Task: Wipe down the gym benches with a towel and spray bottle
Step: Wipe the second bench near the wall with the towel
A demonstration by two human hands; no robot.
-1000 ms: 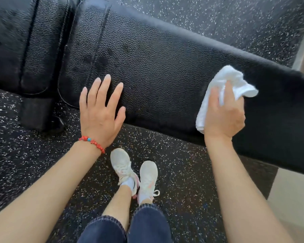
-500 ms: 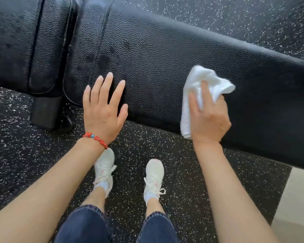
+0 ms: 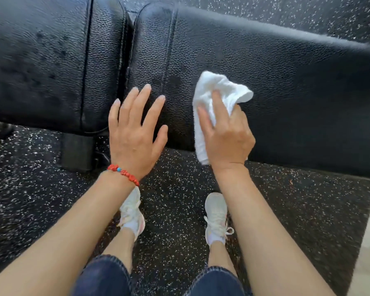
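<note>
A long black padded gym bench [image 3: 286, 77] crosses the view, with a second pad [image 3: 34, 60] to its left showing dark wet spots. My right hand [image 3: 224, 133] grips a bunched white towel [image 3: 214, 90] and presses it on the long pad near its front edge. My left hand [image 3: 135, 129], with a red bead bracelet on the wrist, lies flat with straight spread fingers on the same pad, just left of the towel. No spray bottle is in view.
Black speckled rubber floor [image 3: 30, 199] lies below and beyond the bench. A black bench support [image 3: 77, 152] stands under the gap between the pads. My two white shoes [image 3: 216, 214] stand close to the bench. A pale floor strip [image 3: 369, 242] runs at the right.
My right hand has slid the towel leftward along the long pad, close to my left hand. My feet have stepped apart and the view has shifted left.
</note>
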